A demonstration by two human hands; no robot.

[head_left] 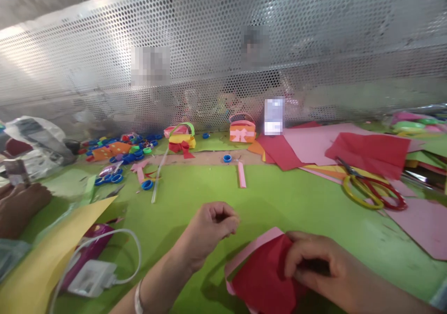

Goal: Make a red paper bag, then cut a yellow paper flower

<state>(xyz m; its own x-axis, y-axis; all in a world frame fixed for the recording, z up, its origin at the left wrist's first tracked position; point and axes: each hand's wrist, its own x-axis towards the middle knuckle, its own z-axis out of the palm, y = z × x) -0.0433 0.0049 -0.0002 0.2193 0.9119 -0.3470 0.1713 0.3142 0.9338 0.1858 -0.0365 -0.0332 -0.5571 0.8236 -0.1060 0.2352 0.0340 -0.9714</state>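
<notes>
My right hand (pixel 316 262) is closed on a folded red paper (pixel 265 276) that lies over a pink sheet (pixel 251 249) on the green table (pixel 289 202). Its fingers pinch the red paper's right edge. My left hand (pixel 213 225) hovers just left of the papers, fingers curled into a loose fist with thumb against fingertips; I see nothing in it. A bracelet sits on that wrist.
Yellow and red scissors (pixel 373 190) lie on pink and red sheets at the right. Small paper baskets (pixel 242 128) and blue bottle caps (pixel 132 155) stand by the perforated metal screen. A yellow sheet (pixel 45 253), white charger and cable (pixel 92 276), and another person's hand (pixel 19 207) are at left.
</notes>
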